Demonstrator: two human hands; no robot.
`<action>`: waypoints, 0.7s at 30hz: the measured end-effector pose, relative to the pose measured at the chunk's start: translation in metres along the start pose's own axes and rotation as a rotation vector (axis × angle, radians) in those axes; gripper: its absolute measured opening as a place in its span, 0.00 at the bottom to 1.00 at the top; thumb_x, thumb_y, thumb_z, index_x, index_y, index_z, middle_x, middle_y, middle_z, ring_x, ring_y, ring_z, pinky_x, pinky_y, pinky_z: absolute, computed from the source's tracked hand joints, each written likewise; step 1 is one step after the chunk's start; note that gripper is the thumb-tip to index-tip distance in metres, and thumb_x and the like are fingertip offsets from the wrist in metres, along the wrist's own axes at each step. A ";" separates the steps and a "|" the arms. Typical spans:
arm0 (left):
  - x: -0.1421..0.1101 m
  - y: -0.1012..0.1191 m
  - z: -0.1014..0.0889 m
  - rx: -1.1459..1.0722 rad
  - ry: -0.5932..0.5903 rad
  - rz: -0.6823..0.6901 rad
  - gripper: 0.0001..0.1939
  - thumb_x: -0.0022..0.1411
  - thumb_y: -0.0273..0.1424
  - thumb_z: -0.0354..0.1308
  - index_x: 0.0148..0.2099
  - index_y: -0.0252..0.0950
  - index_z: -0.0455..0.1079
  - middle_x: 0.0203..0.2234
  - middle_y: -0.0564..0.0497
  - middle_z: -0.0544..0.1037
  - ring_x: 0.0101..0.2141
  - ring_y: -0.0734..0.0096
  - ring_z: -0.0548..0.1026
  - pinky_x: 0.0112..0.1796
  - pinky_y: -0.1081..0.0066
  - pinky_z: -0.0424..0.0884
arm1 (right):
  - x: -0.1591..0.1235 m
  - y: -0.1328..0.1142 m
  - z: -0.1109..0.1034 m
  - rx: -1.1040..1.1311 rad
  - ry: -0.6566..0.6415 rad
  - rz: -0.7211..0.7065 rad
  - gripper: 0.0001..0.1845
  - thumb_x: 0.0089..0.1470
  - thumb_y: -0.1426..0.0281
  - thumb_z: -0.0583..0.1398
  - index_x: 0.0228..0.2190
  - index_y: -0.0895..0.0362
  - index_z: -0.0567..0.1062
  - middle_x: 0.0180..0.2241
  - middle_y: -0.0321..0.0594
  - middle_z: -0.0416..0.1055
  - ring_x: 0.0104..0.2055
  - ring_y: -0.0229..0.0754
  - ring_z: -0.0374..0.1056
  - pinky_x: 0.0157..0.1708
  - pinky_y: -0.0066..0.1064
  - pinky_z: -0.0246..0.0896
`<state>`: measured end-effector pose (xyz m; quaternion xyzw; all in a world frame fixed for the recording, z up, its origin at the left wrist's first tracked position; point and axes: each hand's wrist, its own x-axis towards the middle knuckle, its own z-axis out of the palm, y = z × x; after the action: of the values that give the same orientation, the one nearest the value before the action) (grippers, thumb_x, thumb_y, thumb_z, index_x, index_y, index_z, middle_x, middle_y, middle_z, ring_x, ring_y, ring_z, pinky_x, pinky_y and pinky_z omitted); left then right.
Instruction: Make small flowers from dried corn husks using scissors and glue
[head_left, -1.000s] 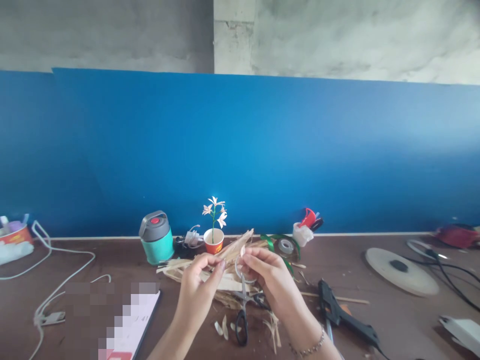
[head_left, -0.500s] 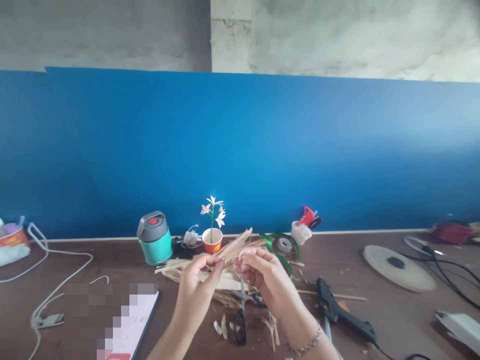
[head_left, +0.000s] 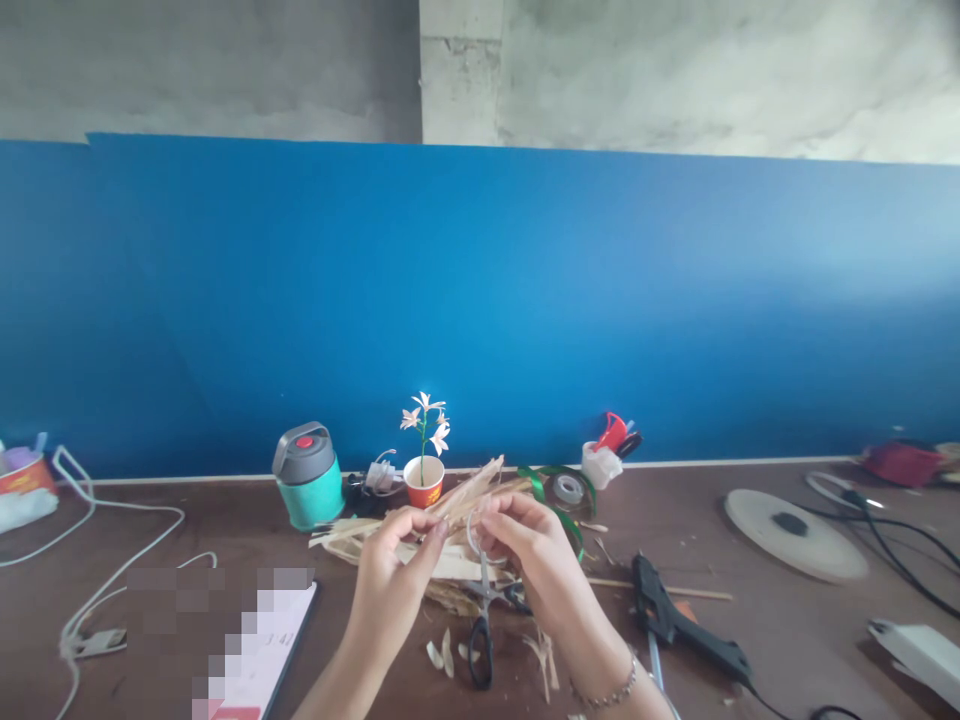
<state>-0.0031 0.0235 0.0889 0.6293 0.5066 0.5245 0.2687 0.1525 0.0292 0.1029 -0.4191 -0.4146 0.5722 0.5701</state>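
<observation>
My left hand (head_left: 397, 565) is closed in a pinch above the dried husk strips (head_left: 472, 490); whatever its fingertips hold is too small to make out. Just to its right, my right hand (head_left: 538, 555) pinches a thin, pale, curved strip (head_left: 472, 532) between thumb and fingers. The fingertips of both hands are close but apart. Below them lie scissors (head_left: 481, 655) with black handles, blades pointing away from me. Small pale petal-shaped pieces (head_left: 448, 652) lie beside the handles. Behind the hands, white flowers (head_left: 425, 420) on a green stem stand in a paper cup (head_left: 424, 488).
A teal flask (head_left: 309, 480) stands back left, a phone (head_left: 274, 650) front left among white cables (head_left: 142, 545). To the right are a glue gun (head_left: 686, 625), green ribbon (head_left: 574, 532), a tape roll (head_left: 568, 489), a pen holder (head_left: 601, 465) and a round lid (head_left: 795, 535).
My right hand has turned slightly and its fingers have shifted, so more of the pale curved strip shows. My left hand has hardly moved.
</observation>
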 end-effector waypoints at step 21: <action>-0.002 -0.006 0.005 0.256 0.028 0.208 0.08 0.58 0.30 0.54 0.27 0.39 0.69 0.26 0.51 0.75 0.33 0.64 0.72 0.35 0.67 0.68 | -0.006 -0.001 -0.005 -1.026 -0.043 -0.736 0.09 0.53 0.77 0.56 0.28 0.55 0.74 0.29 0.40 0.73 0.33 0.43 0.68 0.34 0.33 0.62</action>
<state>0.0000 0.0245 0.0812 0.7002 0.5051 0.4892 0.1234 0.1579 0.0233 0.1023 -0.4576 -0.7646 0.0751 0.4476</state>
